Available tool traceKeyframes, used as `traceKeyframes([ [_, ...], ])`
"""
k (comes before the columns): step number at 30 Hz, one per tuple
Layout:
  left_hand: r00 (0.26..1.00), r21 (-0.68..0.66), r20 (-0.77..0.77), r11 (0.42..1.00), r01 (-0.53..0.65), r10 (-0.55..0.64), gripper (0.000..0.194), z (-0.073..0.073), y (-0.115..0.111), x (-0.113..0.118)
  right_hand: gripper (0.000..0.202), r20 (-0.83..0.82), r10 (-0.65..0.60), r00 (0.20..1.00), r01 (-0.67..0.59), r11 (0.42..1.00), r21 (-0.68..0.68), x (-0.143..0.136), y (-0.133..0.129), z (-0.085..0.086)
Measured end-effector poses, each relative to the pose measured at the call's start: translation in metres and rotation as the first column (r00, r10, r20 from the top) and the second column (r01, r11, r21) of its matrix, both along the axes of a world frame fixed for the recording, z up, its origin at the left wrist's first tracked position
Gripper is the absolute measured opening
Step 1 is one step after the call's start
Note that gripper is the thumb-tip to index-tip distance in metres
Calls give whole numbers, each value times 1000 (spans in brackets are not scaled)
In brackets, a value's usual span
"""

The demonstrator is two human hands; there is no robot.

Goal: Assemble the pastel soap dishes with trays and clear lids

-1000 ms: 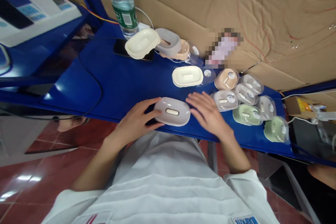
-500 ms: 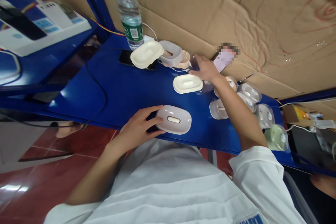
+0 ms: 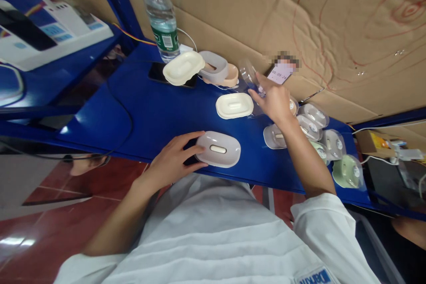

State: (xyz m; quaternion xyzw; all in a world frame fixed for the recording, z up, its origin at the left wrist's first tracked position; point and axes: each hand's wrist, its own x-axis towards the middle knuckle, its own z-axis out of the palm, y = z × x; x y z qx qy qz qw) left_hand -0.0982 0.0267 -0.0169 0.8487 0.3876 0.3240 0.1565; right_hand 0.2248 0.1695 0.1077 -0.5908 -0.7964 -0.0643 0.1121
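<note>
At the table's near edge, my left hand [image 3: 181,153] grips the left end of a grey oval dish [image 3: 229,145] with a cream slotted piece in its middle. Farther back, my right hand [image 3: 274,97] pinches a clear plastic cover [image 3: 249,73], which is tilted up off the table. Just left of that hand lies a cream oval tray [image 3: 234,105]. Beyond it are a grey dish [image 3: 218,71], a peach dish [image 3: 232,76] and another cream tray [image 3: 184,68] resting partly over a dark phone [image 3: 158,72].
Several covered dishes, one of them green [image 3: 346,171], stand on the right of the blue table [image 3: 159,115]. A water bottle [image 3: 163,31] stands at the back left. A lit phone [image 3: 278,74] leans against the cardboard [image 3: 239,4]. A black cable crosses the left side.
My right hand has drawn back toward me a little, and the clear cover now shows raised in its fingers. My left hand stays on the grey dish.
</note>
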Motion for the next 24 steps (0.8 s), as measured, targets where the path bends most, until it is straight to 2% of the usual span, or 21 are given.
traceKeyframes([
  [3, 997, -115, 37, 992, -59, 63, 53, 2, -6, 6, 54, 3, 147, 989, -147, 988, 51, -2, -60, -3],
  [6, 984, -209, 61, 966, -149, 165, 84, 1, -13, 18, 47, 14, 244, 970, -243, 961, 132, -10, -124, -15],
  [8, 983, -189, 40, 967, -169, 180, 91, 0, -16, 27, 44, 0, 255, 967, -252, 955, 159, -16, -156, -24],
  [10, 987, -143, 15, 977, -156, 159, 99, -2, -16, 33, 43, -21, 257, 966, -252, 957, 142, -23, -179, -35],
  [14, 990, -74, -39, 988, -138, 135, 115, -6, -13, 36, 41, -80, 299, 951, -294, 953, 68, -37, -197, -56],
  [19, 986, -124, -90, 981, -149, 138, 94, -1, -12, 30, 45, -238, 339, 910, -336, 940, 54, -36, -190, -82],
  [21, 989, -158, -68, 978, -140, 131, 90, 1, -11, 28, 49, -296, 362, 884, -370, 929, 33, -30, -186, -88],
  [24, 998, -184, -27, 981, -67, 63, 91, 3, -8, 27, 56, -302, 381, 874, -401, 916, -8, -22, -186, -91],
])
